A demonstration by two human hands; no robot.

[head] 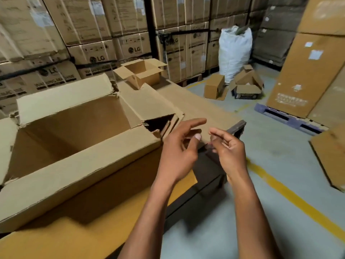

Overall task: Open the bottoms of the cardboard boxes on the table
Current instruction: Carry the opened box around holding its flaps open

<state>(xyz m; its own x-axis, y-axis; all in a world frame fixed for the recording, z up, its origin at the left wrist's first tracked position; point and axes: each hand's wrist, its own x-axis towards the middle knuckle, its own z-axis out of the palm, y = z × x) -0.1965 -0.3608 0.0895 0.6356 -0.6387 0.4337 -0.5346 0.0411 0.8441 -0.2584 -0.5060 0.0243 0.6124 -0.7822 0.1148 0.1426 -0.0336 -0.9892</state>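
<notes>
Boxes: a large box (74, 139) lies open on the bench (46, 238), a small box (141, 73) behind. Both hands hover right of it, left hand (179, 152) fingers loosely spread, right hand (227, 146) fingers curled, seemingly empty.

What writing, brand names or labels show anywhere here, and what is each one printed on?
"LG": printed on several of the stacked cartons along the back wall.
"WASHING MACHINE": on the low cartons at the left, blurred but readable.
White stickers on the tall carton at the right: too small and blurred to read.
Large open box and small open box on the table: no readable print.
White sack: no visible text.
</notes>
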